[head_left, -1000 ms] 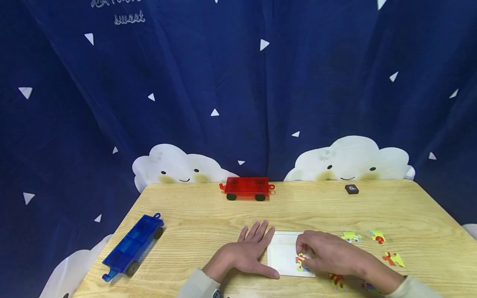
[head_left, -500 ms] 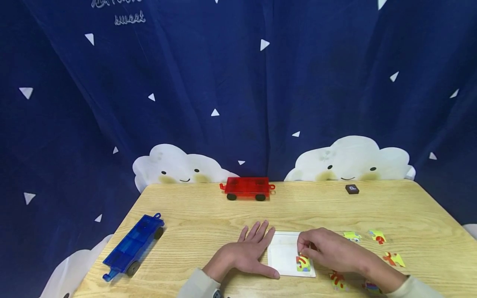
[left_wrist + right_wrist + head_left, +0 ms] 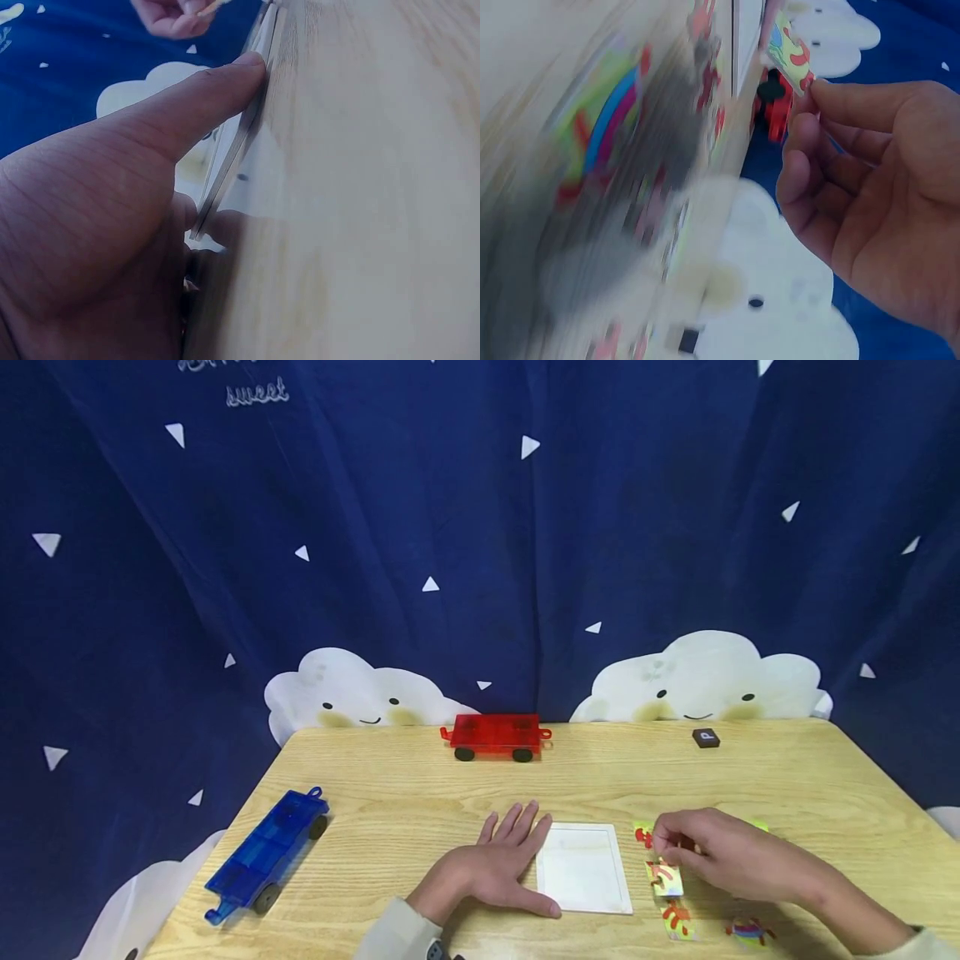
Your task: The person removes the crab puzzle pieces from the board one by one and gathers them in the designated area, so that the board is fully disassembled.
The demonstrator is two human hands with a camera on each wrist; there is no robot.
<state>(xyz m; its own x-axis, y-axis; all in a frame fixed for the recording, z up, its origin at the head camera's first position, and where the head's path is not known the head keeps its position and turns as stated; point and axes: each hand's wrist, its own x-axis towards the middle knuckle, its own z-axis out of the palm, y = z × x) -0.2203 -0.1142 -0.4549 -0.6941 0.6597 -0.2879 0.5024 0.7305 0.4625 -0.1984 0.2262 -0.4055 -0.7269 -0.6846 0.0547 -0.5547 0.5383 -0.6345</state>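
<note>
A dark navy fabric curtain (image 3: pixel 480 527) hung in soft folds across the whole back, printed with small white triangles, smiling white clouds (image 3: pixel 352 697) along its lower edge and pale script near the top left. In front of it stood a light wooden table with a pronounced grain (image 3: pixel 390 785), its corners rounded. The light was even and soft.

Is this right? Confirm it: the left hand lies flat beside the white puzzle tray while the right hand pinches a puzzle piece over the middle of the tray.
Not quite. The left hand does lie flat beside the white puzzle tray, but the right hand pinches the puzzle piece to the right of the tray, above the table, not over its middle. The head view shows it.
</note>
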